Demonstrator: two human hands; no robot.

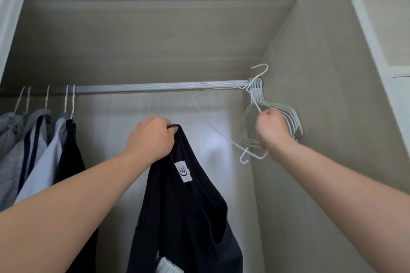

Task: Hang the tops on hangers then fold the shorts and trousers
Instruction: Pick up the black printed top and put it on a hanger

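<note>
Your left hand (pixel 150 137) grips the black top (pixel 184 206) by its strap at mid-wardrobe while your right hand (pixel 271 128) is closed round a white hanger (pixel 255 101), seemingly just one, so it may snag the bunched hangers (pixel 294 122) by the right wall; swing left, where the rail (pixel 155 87) is bare.

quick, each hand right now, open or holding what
Left hand: gripping the black top by its strap.
Right hand: gripping a white hanger by the bunch on the rail.
</note>
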